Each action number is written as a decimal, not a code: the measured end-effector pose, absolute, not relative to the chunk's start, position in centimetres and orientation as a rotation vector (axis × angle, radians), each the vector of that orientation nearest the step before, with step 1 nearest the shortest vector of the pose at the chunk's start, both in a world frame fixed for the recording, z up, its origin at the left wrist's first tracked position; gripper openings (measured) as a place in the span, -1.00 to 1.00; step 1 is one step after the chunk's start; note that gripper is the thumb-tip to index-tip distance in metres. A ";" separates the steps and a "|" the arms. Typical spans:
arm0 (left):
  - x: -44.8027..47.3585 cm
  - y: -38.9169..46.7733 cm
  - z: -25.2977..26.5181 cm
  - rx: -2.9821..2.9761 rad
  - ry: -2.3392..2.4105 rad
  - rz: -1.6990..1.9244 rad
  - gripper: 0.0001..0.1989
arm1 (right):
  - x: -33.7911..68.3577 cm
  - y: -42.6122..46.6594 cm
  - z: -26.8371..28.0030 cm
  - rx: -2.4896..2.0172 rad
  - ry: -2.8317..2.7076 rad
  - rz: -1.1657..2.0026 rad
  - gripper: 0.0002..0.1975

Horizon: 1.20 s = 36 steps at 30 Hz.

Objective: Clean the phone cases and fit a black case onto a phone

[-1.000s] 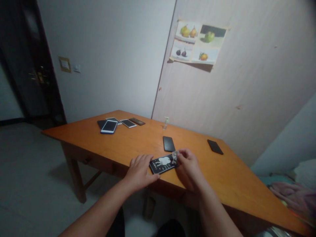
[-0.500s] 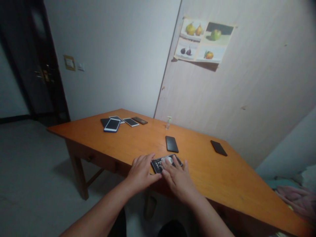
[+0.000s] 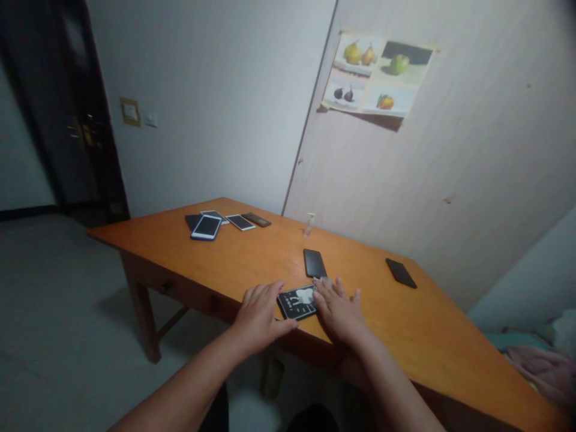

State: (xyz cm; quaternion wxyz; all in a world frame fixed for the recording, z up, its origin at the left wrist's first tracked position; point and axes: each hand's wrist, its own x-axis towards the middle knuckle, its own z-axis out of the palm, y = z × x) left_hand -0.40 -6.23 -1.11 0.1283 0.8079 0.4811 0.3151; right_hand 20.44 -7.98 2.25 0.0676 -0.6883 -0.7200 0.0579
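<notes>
On the table (image 3: pixel 234 264), the left hand (image 3: pixel 261 312) lies flat, fingers loosely together, its thumb touching the near left corner of the card (image 3: pixel 297 302). The dark card with white print lies flat near the front edge, between both hands. The right hand (image 3: pixel 338 307) lies spread, palm down, covering the card's right end.
</notes>
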 end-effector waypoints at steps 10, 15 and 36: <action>-0.4 -6.2 -1.6 2.340 1.417 0.903 -0.10 | 18.9 -7.3 1.6 -1.746 -2.267 0.229 -0.51; -0.5 -6.4 -1.2 2.322 1.402 0.903 -0.11 | 23.1 -4.6 0.0 -1.633 -1.780 0.295 -0.61; 0.1 -7.3 -0.8 2.384 1.368 0.860 -0.08 | 21.2 -7.1 -2.5 -1.629 -2.372 -0.059 -0.43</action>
